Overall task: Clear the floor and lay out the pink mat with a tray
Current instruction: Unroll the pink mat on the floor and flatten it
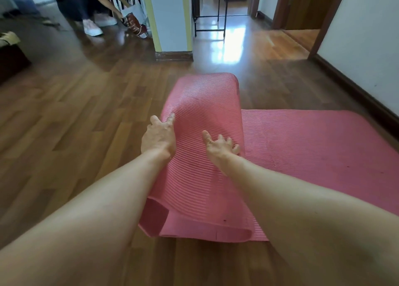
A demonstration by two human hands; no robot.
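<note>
Unrolling: we think this is the step now. We are rolling the mat (pixel 302 147) open on the floor (pixel 75 113).
Mat: it is pink and has thin lines on it. The right part lies flat on the floor. The left part is a loose roll (pixel 200 156) that sits on the flat part.
Left hand (pixel 158 137): it rests on the left side of the roll. The fingers are a bit bent and lie on the roll's edge, and the tips look to curl over it. The hand is open and flat, not closed tight.
Right hand (pixel 220 148): it rests on top of the roll, near the middle. The fingers are spread wide and press down. They do not hold anything.
Floor: it is brown wood. The part to the left of the roll looks bare, so the mat has room to go that way.
Tray: we do not see one yet.
Other person (pixel 86 7): far off at the top left, they bend down to a bag (pixel 135 24) by a white post (pixel 170 20). They are well away from the mat.
Next move: we think both hands should push the roll to the left so it opens all the way. Push evenly, or the mat may go crooked. The end may curl up, so we may have to press it flat. After that, the tray must be found and set down.
</note>
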